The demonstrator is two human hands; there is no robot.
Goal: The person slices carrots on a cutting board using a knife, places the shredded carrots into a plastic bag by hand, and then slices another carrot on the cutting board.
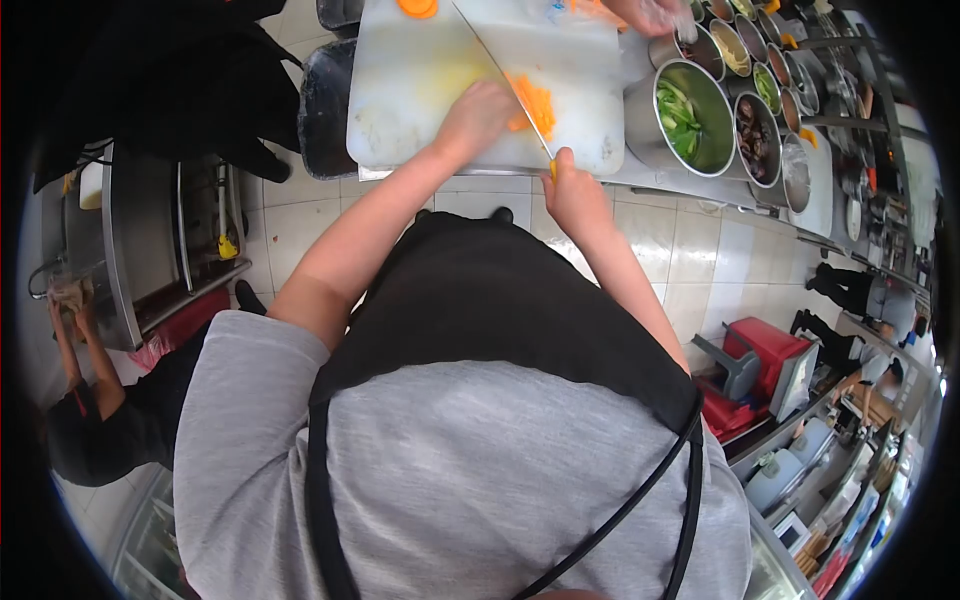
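Left to right: my left hand (477, 118) lies on the board (405, 100) just beside the blade; whether its fingers pinch or merely press, I cannot tell. Carrot strips (538, 103) lie along the blade. My right hand (578, 192) holds the knife (522, 100), fingers closed around its handle. A rolling strip could tip the edge into my left fingertips; a shifting board could do likewise. Surroundings: a black tub (328, 108) left of the board; tiled floor (665, 240) below; on the counter (640, 177), right, a pot of greens (680, 120).
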